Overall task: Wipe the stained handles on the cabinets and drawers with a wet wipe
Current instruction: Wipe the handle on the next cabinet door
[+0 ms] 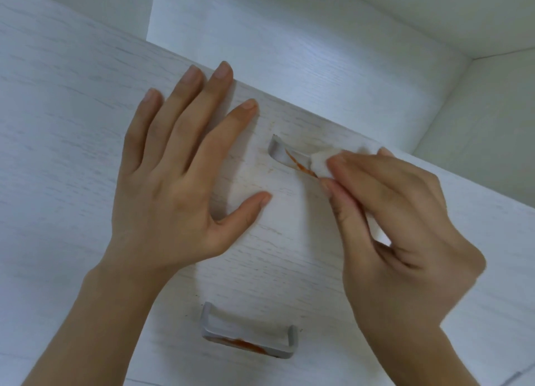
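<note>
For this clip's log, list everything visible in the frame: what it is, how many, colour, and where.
Grey metal bar handles: 2; upper handle right of centre with an orange-red smear, lower handle at bottom centre, also smeared.
White folded wet wipe: 1, against the upper handle's right part.
White wood-grain cabinet front: 1, across the frame, both handles on it.
Pale recess: 1, above the front's edge.
Left hand: 1, flat on the front, fingers spread.
Right hand: 1, pinching the wipe.

No readable text anywhere.
</note>
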{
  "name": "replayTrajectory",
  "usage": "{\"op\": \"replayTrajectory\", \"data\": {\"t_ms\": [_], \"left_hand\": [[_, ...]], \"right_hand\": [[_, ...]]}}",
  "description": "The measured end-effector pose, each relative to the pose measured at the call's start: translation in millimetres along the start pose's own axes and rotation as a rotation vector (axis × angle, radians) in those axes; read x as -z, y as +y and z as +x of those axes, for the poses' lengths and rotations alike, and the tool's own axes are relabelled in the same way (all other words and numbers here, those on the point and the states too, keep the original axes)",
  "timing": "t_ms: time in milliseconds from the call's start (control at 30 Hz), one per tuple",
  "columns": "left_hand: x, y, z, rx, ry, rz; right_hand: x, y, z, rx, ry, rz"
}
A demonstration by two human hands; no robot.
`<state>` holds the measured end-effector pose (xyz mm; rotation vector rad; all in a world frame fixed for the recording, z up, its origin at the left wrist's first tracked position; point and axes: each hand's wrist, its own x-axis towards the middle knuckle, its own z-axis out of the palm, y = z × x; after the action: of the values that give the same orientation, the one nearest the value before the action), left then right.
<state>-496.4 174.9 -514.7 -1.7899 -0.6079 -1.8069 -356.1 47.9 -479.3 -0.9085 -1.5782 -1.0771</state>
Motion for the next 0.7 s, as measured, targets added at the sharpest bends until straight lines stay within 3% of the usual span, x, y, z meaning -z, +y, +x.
{"op": "replayTrajectory", "data": {"t_ms": [700], "left_hand": [[2,1,1,0.013,-0.011,-0.007]], "right_hand": [[6,-1,-2,-0.023,0.015,-0.028]]}}
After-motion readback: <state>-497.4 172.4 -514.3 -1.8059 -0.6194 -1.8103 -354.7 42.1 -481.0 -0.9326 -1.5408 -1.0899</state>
